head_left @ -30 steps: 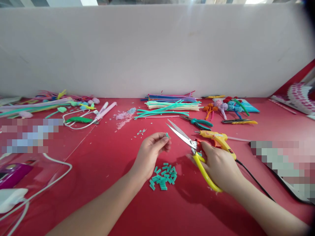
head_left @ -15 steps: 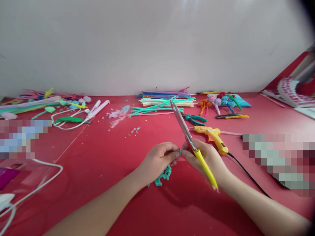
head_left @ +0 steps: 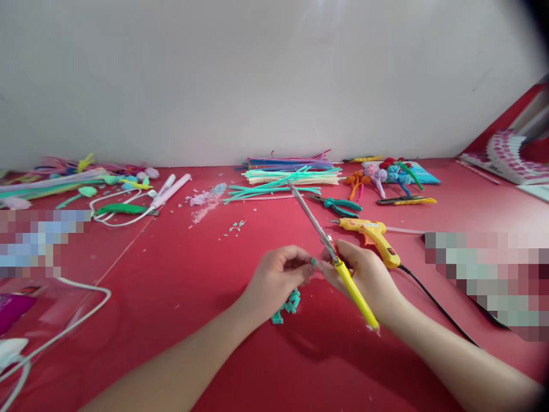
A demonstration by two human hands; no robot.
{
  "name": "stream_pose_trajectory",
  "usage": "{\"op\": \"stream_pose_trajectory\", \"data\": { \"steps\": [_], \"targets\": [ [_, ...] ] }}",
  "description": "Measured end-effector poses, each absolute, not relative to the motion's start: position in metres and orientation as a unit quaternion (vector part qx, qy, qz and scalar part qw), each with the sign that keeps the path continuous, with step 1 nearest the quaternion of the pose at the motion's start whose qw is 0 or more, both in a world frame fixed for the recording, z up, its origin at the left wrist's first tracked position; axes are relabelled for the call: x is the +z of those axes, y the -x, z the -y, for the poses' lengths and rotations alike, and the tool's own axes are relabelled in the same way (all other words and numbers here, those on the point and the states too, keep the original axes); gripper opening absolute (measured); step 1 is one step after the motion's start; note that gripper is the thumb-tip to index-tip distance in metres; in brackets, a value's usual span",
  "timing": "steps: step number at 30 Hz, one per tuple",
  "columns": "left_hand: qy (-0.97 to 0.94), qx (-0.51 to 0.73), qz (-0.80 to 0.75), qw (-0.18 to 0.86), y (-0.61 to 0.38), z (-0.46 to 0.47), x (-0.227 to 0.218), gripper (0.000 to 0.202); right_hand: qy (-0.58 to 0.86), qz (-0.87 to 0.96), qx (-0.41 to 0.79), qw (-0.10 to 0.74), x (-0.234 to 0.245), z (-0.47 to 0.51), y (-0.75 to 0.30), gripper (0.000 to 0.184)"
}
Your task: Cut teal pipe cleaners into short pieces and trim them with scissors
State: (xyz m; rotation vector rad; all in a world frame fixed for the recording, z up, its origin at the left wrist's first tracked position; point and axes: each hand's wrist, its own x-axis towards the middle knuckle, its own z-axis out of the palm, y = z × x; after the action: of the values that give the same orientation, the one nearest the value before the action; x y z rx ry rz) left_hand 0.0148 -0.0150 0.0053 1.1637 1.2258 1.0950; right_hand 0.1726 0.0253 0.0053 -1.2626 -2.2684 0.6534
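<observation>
My left hand (head_left: pixel 281 274) is closed, its thumb and fingertips pinching a small teal piece of pipe cleaner (head_left: pixel 313 261). Close on its right, my right hand (head_left: pixel 369 272) holds yellow-handled scissors (head_left: pixel 354 294), whose blades point up and to the left. The right fingertips are near the teal piece; whether they touch it I cannot tell. Under my left hand, several short teal pipe cleaner pieces (head_left: pixel 290 303) lie in a small heap on the red table (head_left: pixel 206 343), partly hidden by the hand.
Bundles of long pipe cleaners (head_left: pixel 291 176) lie at the back. To the right are teal-handled pliers (head_left: pixel 343 206), a yellow glue gun (head_left: pixel 371 232) with its black cord, and fuzzy flowers (head_left: pixel 386 171). A pink styling iron (head_left: pixel 169 191) with a white cord lies left.
The scissors have swung a little, their tip shifting left and lower. My right hand has turned slightly; my left hand stays almost in place, still pinching the teal piece.
</observation>
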Motion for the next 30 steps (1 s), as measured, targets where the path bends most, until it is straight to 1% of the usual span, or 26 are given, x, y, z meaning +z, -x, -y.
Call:
{"op": "stream_pose_trajectory", "data": {
  "steps": [3,6,10,15,23,30],
  "targets": [
    [-0.432,0.517,-0.517,0.529,-0.006,0.012,0.006,0.008,0.484,0.845,0.107,0.201,0.007,-0.028,-0.179,0.026],
    [-0.363,0.579,-0.501,0.530,0.002,0.009,0.006,0.007,0.484,0.860,0.041,0.156,0.002,-0.029,-0.184,0.030],
    [-0.314,0.623,-0.470,0.541,0.007,0.008,0.006,0.007,0.478,0.869,0.018,0.125,-0.006,-0.028,-0.185,0.032],
    [-0.304,0.653,-0.464,0.515,0.010,0.009,0.007,0.005,0.469,0.876,-0.005,0.115,-0.010,-0.028,-0.182,0.033],
    [-0.317,0.661,-0.466,0.495,0.010,0.010,0.006,0.007,0.467,0.878,-0.034,0.104,-0.014,-0.027,-0.182,0.037],
    [-0.318,0.662,-0.465,0.495,0.010,0.010,0.007,0.007,0.459,0.882,-0.042,0.100,-0.015,-0.026,-0.181,0.032]
  ]
}}
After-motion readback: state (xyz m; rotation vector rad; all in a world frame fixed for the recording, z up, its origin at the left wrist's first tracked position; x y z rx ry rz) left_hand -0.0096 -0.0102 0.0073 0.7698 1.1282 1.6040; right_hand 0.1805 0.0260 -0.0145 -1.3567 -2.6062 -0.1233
